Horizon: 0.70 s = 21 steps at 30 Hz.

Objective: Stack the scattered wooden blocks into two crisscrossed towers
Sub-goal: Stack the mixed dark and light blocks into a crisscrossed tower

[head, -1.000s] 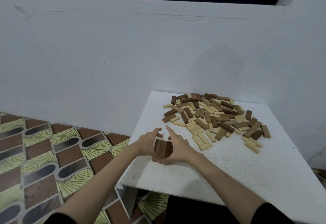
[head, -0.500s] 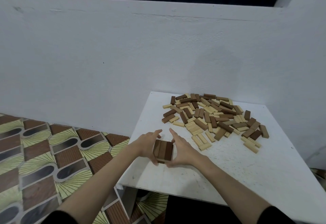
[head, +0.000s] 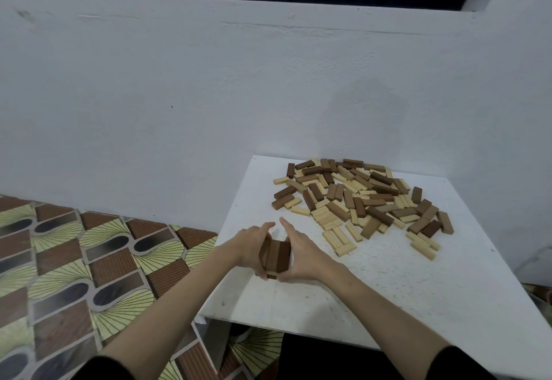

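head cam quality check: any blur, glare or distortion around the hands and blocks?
Head view: dim, even light, no glare; wide-angle bowing along the wall ledge; slight softness on the left hand, right hand and small stack; scattered blocks stay distinguishable; faint shadow on the wall above the pile.
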Tool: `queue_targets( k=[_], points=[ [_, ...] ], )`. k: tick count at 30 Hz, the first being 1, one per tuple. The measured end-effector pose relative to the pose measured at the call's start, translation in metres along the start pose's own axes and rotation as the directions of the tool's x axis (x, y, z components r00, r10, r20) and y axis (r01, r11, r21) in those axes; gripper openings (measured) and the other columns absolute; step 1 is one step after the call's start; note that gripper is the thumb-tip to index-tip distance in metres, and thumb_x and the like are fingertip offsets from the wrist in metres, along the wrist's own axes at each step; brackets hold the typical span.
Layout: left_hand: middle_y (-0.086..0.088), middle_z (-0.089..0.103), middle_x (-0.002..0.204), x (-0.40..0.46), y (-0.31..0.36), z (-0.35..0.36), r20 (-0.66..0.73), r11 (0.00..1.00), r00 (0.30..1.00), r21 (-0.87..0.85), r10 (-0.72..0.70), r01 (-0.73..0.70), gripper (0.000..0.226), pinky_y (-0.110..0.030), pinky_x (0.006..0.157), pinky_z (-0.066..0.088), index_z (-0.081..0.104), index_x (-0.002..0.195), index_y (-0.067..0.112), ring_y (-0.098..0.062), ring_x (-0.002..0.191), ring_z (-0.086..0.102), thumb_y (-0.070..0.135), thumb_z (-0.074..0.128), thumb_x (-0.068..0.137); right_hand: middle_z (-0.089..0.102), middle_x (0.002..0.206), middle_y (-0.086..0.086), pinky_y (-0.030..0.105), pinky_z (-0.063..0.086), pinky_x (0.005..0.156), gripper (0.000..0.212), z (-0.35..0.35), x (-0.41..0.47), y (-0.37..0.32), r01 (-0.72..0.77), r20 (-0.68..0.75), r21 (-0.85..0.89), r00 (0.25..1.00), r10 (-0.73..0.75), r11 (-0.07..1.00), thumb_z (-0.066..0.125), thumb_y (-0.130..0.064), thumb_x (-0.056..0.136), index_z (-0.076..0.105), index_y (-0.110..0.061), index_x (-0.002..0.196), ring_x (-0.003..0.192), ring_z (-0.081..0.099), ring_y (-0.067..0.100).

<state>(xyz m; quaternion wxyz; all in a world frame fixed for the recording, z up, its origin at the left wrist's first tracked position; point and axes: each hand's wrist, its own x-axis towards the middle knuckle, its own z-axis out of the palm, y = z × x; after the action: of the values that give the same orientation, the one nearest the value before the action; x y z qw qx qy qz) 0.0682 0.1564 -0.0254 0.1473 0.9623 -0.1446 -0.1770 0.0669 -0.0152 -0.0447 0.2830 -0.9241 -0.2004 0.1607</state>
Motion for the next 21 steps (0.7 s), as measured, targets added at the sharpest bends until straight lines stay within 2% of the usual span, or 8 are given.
queue_targets(
  k=[17, 19, 21],
  points=[
    [-0.004, 0.045, 0.137, -0.001, 0.003, 0.003, -0.020, 0.999, 1.000, -0.044, -0.002, 0.002, 0.114, -0.034, 0.106, 0.031, 0.011, 0.147, 0.019, -0.022, 0.127, 0.038, 0.032, 0.086, 0.062, 0.044, 0.121, 0.003, 0.041, 0.044, 0.096, 0.125, -0.002, -0.005, -0.002, -0.050, 0.013, 0.040, 0.999, 0.050, 0.998, 0.080, -0.041, 0.060, -0.007, -0.036, 0.148, 0.114, 0.044, 0.021],
    [-0.003, 0.041, 0.141, -0.002, 0.003, 0.002, -0.011, 0.998, 1.000, -0.057, -0.010, 0.010, 0.118, -0.035, 0.108, 0.028, 0.008, 0.148, 0.019, -0.022, 0.131, 0.035, 0.035, 0.086, 0.061, 0.043, 0.122, 0.004, 0.041, 0.043, 0.097, 0.128, -0.003, -0.006, -0.002, -0.076, 0.025, 0.051, 0.997, 0.075, 0.996, 0.082, -0.037, 0.060, -0.010, -0.036, 0.148, 0.117, 0.044, 0.022],
    [-0.002, 0.030, 0.150, -0.005, 0.002, -0.003, 0.018, 0.995, 0.999, -0.097, -0.036, 0.037, 0.127, -0.038, 0.113, 0.023, 0.000, 0.149, 0.020, -0.022, 0.138, 0.025, 0.040, 0.087, 0.058, 0.038, 0.134, 0.006, 0.041, 0.040, 0.102, 0.133, -0.010, -0.008, -0.003, -0.116, 0.057, 0.090, 0.992, 0.111, 0.989, 0.084, -0.033, 0.060, -0.015, -0.034, 0.148, 0.128, 0.037, 0.023]
  ],
)
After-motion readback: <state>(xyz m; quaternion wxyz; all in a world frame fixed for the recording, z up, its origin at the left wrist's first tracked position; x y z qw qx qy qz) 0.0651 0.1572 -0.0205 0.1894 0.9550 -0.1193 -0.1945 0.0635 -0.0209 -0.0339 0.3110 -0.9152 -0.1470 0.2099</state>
